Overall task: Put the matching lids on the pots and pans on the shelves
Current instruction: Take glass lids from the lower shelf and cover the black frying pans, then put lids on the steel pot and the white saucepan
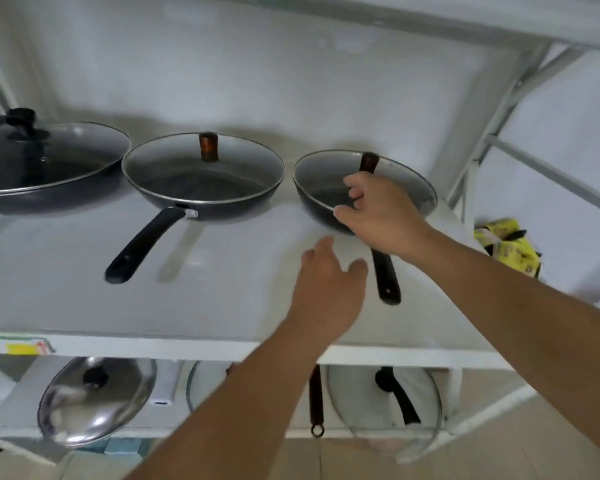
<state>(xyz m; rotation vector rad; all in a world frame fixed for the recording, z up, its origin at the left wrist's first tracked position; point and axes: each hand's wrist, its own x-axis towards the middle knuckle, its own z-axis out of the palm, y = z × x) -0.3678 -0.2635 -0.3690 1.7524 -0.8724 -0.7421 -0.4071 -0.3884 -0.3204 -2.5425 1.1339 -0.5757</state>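
Note:
Three dark frying pans stand in a row on the white upper shelf (pixel 84 299). The left pan (pixel 49 199) carries a glass lid with a black knob (pixel 21 117). On the middle pan (pixel 201 206) sits a glass lid with a brown knob (pixel 208 147). The right pan (pixel 314 211) has a glass lid (pixel 326 171) with a brown knob resting on it. My right hand (pixel 378 216) grips that lid's front rim. My left hand (pixel 326 292) hovers open above the shelf, just left of the right pan's black handle (pixel 387 282).
On the lower shelf lie a steel lid (pixel 94 400) with a black knob, a glass lid (pixel 426 410) with a black handle, and another glass rim (pixel 191 386). A brown handle (pixel 316 403) hangs there. A yellow bag (pixel 506 247) sits beyond the white frame at the right.

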